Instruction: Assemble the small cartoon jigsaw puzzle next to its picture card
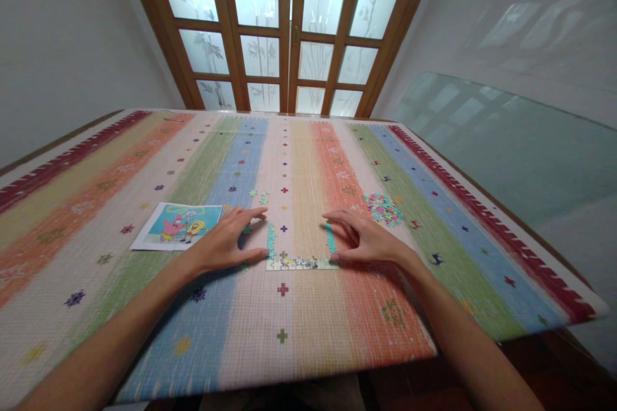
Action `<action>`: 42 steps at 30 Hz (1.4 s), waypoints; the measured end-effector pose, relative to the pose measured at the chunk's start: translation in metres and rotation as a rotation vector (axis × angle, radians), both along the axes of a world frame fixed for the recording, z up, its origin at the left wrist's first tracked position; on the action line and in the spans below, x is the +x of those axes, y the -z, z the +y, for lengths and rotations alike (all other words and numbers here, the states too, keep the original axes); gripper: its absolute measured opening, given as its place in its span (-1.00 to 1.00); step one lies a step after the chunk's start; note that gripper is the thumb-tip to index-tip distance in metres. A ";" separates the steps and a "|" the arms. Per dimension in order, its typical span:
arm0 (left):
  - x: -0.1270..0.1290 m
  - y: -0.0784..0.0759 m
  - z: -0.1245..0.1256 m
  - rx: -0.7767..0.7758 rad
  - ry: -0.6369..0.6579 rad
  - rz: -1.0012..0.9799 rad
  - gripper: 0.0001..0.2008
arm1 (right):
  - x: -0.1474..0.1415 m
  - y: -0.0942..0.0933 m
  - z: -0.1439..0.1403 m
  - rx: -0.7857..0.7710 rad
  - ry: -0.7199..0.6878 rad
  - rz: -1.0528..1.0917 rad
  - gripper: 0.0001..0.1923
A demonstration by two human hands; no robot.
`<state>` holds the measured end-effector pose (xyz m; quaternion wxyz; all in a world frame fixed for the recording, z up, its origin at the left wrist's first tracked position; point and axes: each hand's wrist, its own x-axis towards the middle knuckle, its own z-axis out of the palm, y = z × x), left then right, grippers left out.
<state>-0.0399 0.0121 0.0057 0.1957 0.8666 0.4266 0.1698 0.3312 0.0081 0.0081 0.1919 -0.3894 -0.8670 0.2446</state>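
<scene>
Striped cloth (144,160) covers your table, where the puzzle frame (299,262), near its front edge, lies between your left hand (224,245) and right hand (367,239), both flat, fingers spread, gripping nothing.

1 picture card (179,225); 1 puzzle frame (299,262); 1 pile of pieces (384,209); 2 hands.

Soft daylight enters through the frosted door panes (289,26) beyond the counter (308,308), with wide-angle bending near the edges.
</scene>
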 end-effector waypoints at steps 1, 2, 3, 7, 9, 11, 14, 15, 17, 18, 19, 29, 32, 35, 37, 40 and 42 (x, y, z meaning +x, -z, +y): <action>-0.003 -0.001 0.002 0.027 -0.022 -0.013 -0.26 | 0.000 0.000 0.000 0.023 0.007 0.023 -0.25; -0.006 -0.001 0.004 0.056 -0.044 -0.021 -0.28 | -0.001 0.001 0.000 0.041 0.013 0.044 -0.29; -0.009 -0.002 0.006 0.084 -0.061 -0.020 -0.30 | -0.001 0.001 0.001 0.055 0.022 0.060 -0.31; -0.025 -0.002 0.015 0.175 -0.074 0.049 -0.36 | -0.003 0.004 0.002 0.083 0.068 0.079 -0.35; -0.031 -0.001 0.018 0.216 -0.075 0.098 -0.41 | -0.003 0.006 0.003 0.113 0.096 0.069 -0.40; -0.035 0.001 0.021 0.254 -0.087 0.130 -0.48 | -0.004 0.007 0.004 0.160 0.116 0.050 -0.50; -0.039 0.006 0.026 0.297 -0.122 0.139 -0.62 | -0.004 0.007 0.005 0.241 0.134 0.012 -0.63; -0.040 0.007 0.027 0.309 -0.135 0.136 -0.64 | -0.005 0.007 0.005 0.266 0.141 -0.002 -0.65; -0.040 0.011 0.030 0.326 -0.153 0.126 -0.64 | -0.005 0.007 0.005 0.306 0.163 -0.024 -0.69; -0.041 0.012 0.031 0.331 -0.158 0.122 -0.63 | -0.006 0.007 0.005 0.321 0.176 -0.029 -0.70; -0.041 0.014 0.032 0.333 -0.161 0.120 -0.64 | -0.006 0.007 0.005 0.329 0.190 -0.027 -0.71; -0.038 0.013 0.033 0.244 -0.155 0.046 -0.64 | -0.007 0.004 0.003 0.281 0.226 0.025 -0.72; -0.036 0.011 0.031 0.224 -0.139 0.026 -0.65 | -0.007 0.003 0.003 0.285 0.217 0.037 -0.72; -0.034 0.010 0.031 0.229 -0.141 0.018 -0.67 | -0.007 0.003 0.004 0.289 0.213 0.028 -0.73; -0.033 0.009 0.033 0.233 -0.143 0.006 -0.67 | -0.007 0.003 0.004 0.287 0.214 0.025 -0.73; -0.033 0.005 0.042 0.268 -0.171 -0.029 -0.66 | -0.007 0.003 0.004 0.288 0.208 0.032 -0.73; -0.033 0.002 0.051 0.307 -0.197 -0.036 -0.66 | -0.008 0.003 0.004 0.293 0.208 0.034 -0.73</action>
